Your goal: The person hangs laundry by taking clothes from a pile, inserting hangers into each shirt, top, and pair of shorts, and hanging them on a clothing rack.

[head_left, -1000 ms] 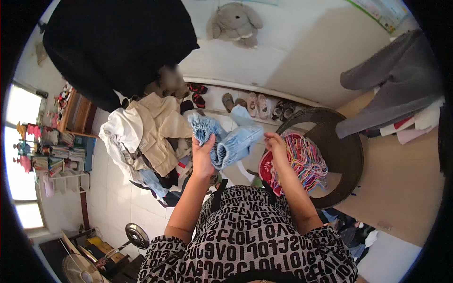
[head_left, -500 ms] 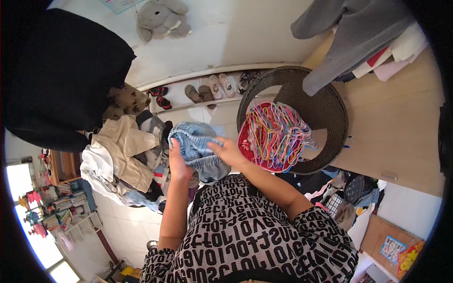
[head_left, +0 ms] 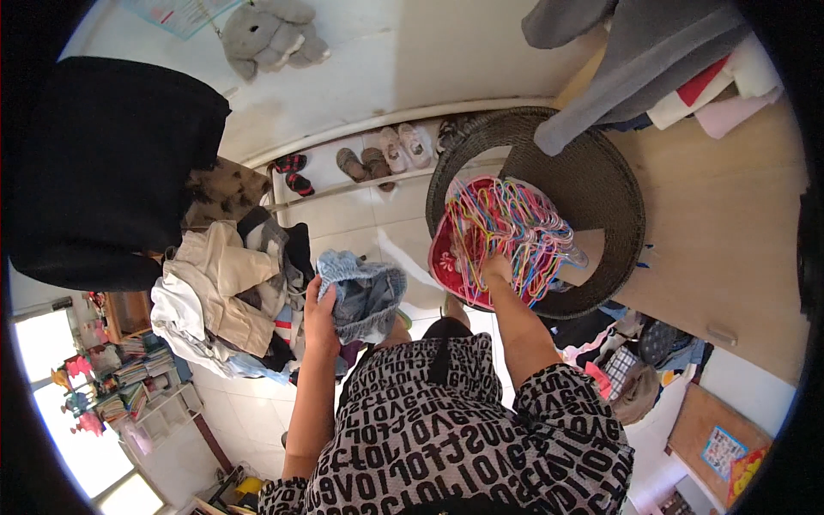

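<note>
My left hand point(head_left: 321, 324) is closed on the edge of a light blue denim garment point(head_left: 367, 299) with a gathered elastic edge. The garment hangs in front of my body, its darker grey-blue inner side partly showing. My right hand point(head_left: 497, 269) reaches down onto a bundle of thin, many-coloured clothes hangers point(head_left: 536, 230). Its fingertips are lost among them, so I cannot see whether it grips one. Under the hangers lies a red holder with a white pattern point(head_left: 443, 259), at the large dark woven basket point(head_left: 633, 210).
To the left is a heap of clothes with beige trousers point(head_left: 225, 262), beside a black cloth point(head_left: 112, 172). Several shoes point(head_left: 403, 146) line the far wall. Grey fabric point(head_left: 635, 69) hangs over the basket from the upper right. More clothes point(head_left: 631, 360) lie at right.
My right hand has let go of the denim garment and moved right onto the hangers. My left hand alone holds the garment, which now hangs more loosely.
</note>
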`<state>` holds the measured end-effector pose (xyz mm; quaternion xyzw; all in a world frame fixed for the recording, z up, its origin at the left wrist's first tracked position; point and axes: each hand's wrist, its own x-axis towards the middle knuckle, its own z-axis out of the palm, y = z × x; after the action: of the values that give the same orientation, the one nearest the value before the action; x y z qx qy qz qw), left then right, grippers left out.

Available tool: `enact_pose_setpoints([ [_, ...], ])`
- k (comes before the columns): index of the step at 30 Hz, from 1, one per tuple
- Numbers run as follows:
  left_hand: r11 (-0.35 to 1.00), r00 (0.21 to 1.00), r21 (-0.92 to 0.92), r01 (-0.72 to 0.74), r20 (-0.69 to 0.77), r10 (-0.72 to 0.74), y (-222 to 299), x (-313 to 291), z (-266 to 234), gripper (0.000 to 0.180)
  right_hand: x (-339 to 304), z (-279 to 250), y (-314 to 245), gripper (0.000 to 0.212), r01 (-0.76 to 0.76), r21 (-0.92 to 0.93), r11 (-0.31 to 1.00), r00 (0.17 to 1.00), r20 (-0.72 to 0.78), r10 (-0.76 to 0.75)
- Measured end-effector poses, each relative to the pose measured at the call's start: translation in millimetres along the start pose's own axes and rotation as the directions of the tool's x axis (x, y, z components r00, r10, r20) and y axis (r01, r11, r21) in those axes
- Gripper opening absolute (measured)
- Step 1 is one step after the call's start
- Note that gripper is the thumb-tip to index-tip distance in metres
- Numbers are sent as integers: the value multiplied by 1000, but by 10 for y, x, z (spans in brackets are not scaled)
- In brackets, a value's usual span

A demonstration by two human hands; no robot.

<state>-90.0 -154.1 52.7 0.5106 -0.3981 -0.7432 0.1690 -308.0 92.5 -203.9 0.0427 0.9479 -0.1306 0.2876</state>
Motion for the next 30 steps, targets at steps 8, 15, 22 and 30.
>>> enact_pose_setpoints([
  [8,999,999,2,34,-11,-34,-41,-106,39,32,89,38,-65,33,-6,-138,990,993,120,23],
  [15,999,1000,37,14,-22,-13,-78,-5,118,39,-357,64,-42,21,224,-48,973,919,-321,-227],
  [22,998,998,55,-39,47,36,-145,136,150,36,-309,89,167,17,175,-265,948,856,-435,-279],
  [30,984,999,177,19,44,-27,-233,111,97,45,-148,8,18,24,243,-421,874,892,-258,-372],
])
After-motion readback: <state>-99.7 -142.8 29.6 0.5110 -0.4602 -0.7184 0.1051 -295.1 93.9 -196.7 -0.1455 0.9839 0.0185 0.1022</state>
